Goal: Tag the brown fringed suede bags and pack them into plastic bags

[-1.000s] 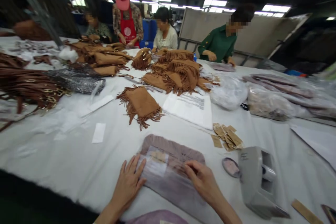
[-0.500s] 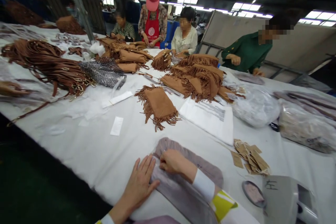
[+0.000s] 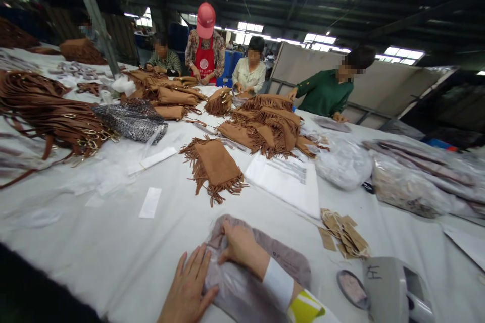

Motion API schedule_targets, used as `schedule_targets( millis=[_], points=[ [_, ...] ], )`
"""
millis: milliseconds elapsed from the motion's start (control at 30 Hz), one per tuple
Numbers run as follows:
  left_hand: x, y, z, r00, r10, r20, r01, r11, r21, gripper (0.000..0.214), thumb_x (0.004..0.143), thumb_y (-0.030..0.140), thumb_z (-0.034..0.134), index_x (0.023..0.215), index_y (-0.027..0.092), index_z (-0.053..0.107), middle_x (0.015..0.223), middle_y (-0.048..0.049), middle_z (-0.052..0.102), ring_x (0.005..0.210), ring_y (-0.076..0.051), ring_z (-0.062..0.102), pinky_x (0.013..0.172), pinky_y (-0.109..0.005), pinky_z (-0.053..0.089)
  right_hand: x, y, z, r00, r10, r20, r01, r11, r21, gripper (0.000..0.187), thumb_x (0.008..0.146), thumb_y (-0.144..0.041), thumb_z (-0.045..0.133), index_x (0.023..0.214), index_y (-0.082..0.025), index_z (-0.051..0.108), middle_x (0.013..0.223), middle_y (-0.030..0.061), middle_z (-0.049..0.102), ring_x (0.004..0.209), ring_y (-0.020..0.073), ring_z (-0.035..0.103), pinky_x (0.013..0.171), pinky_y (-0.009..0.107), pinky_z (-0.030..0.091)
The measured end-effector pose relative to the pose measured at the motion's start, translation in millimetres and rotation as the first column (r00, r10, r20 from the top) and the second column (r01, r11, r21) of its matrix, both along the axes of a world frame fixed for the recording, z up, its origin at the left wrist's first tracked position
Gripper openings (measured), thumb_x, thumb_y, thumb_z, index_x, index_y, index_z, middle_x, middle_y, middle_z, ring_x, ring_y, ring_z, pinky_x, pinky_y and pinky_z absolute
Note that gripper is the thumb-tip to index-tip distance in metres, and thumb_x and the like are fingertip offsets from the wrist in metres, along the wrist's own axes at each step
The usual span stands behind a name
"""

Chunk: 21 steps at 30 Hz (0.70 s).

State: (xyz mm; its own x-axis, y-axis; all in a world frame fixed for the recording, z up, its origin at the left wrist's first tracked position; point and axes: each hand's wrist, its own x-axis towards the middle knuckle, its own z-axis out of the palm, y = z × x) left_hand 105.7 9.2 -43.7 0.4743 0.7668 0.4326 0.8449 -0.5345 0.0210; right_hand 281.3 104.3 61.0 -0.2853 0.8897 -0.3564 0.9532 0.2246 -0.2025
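A grey-mauve bag in a clear plastic sleeve (image 3: 288, 262) lies flat on the white table (image 3: 113, 247) right in front of me. My left hand (image 3: 189, 287) rests on its near left part with fingers stretched out flat. My right hand (image 3: 238, 242) has crossed over to the bag's far left corner, fingers curled and pinching the plastic edge there. A brown fringed suede piece (image 3: 214, 166) lies alone on the cloth beyond the bag.
A grey tape dispenser (image 3: 394, 287) stands at the near right, beside a heap of tan paper tags (image 3: 343, 234) and a printed sheet (image 3: 288, 181). Brown straps (image 3: 49, 116) pile at left, fringed pieces (image 3: 265, 121) mid-table, plastic bags (image 3: 409, 184) at right. Several people work at the far side.
My right hand has moved from the bag's right side across to its far left corner and closed on the plastic. The left hand stays flat. The view has tilted up slightly.
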Motion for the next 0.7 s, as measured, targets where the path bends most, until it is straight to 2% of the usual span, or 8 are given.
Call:
schedule_targets(
  millis=[133,233,300,367,467,567,633,700],
  points=[
    [-3.0,-5.4,2.7,0.997,0.016,0.069,-0.004,0.987,-0.161,0.069,0.090,0.048,0.046,0.147,0.018,0.023,0.147,-0.0117,0.040,0.133,-0.027,0.037,0.112,-0.047,0.022,43.3,-9.3,-1.2,0.980,-0.193,-0.050,0.197,0.976,0.091,0.043,0.077,-0.048,0.063,0.109,-0.021,0.054,0.091,0.0078,0.070,0.087,0.0259,0.066,0.072,0.031,0.045],
    [-3.6,-5.2,4.5,0.976,0.078,0.202,-0.020,0.961,-0.277,0.067,0.091,0.044,0.045,0.148,0.021,0.018,0.150,-0.0127,0.034,0.134,-0.027,0.036,0.109,-0.047,0.030,104.1,-41.6,-3.2,0.910,-0.408,-0.080,0.415,0.889,0.191,0.040,0.090,-0.045,0.038,0.116,-0.016,0.048,0.094,0.0116,0.068,0.090,0.0248,0.064,0.075,0.033,0.044],
    [-1.0,0.4,7.8,0.924,0.198,0.326,-0.074,0.931,-0.356,0.065,0.093,0.041,0.042,0.148,0.022,0.014,0.149,-0.0140,0.034,0.134,-0.027,0.036,0.106,-0.047,0.035,143.6,-73.4,-9.0,0.734,-0.653,-0.188,0.678,0.683,0.272,0.048,0.085,-0.055,0.038,0.112,-0.017,0.051,0.092,0.0107,0.067,0.088,0.0256,0.064,0.076,0.034,0.045],
    [4.1,11.2,13.9,0.855,0.307,0.417,-0.107,0.892,-0.438,0.067,0.092,0.043,0.043,0.148,0.021,0.014,0.144,-0.0156,0.040,0.130,-0.029,0.041,0.103,-0.048,0.038,169.9,-105.3,-18.3,0.596,-0.768,-0.236,0.803,0.563,0.197,0.061,0.077,-0.062,0.040,0.111,-0.013,0.053,0.089,0.0124,0.067,0.086,0.0274,0.065,0.077,0.036,0.046],
    [13.3,32.8,26.3,0.804,0.374,0.463,-0.060,0.825,-0.562,0.077,0.087,0.047,0.050,0.148,0.018,0.014,0.129,-0.0161,0.052,0.118,-0.028,0.051,0.099,-0.046,0.042,178.5,-135.9,-33.8,0.512,-0.802,-0.307,0.848,0.529,0.033,0.075,0.069,-0.068,0.042,0.114,-0.009,0.053,0.084,0.0119,0.068,0.081,0.0279,0.066,0.077,0.036,0.048],
    [19.6,48.6,38.7,0.784,0.437,0.440,-0.018,0.726,-0.688,0.088,0.078,0.043,0.061,0.147,0.011,0.016,0.115,-0.0155,0.060,0.108,-0.028,0.058,0.094,-0.041,0.046,169.4,-140.1,-41.0,0.463,-0.805,-0.370,0.869,0.495,0.010,0.083,0.064,-0.070,0.047,0.118,-0.007,0.053,0.087,0.0129,0.068,0.086,0.0296,0.065,0.080,0.037,0.048],
    [22.8,50.1,47.4,0.740,0.516,0.432,0.013,0.631,-0.776,0.085,0.071,0.038,0.068,0.141,0.007,0.030,0.110,-0.0147,0.064,0.103,-0.028,0.062,0.091,-0.037,0.048,165.3,-136.9,-36.7,0.399,-0.827,-0.397,0.898,0.441,-0.015,0.087,0.060,-0.071,0.050,0.117,-0.006,0.054,0.085,0.0135,0.069,0.087,0.0308,0.065,0.082,0.038,0.048],
    [25.1,44.3,57.1,0.665,0.600,0.445,0.089,0.528,-0.844,0.065,0.068,0.032,0.072,0.126,0.011,0.051,0.105,-0.0107,0.068,0.097,-0.028,0.065,0.086,-0.033,0.051,163.0,-136.5,-25.8,0.345,-0.823,-0.451,0.887,0.443,-0.131,0.085,0.059,-0.071,0.052,0.112,-0.006,0.059,0.082,0.0130,0.070,0.085,0.0306,0.066,0.081,0.038,0.049]
  ],
)
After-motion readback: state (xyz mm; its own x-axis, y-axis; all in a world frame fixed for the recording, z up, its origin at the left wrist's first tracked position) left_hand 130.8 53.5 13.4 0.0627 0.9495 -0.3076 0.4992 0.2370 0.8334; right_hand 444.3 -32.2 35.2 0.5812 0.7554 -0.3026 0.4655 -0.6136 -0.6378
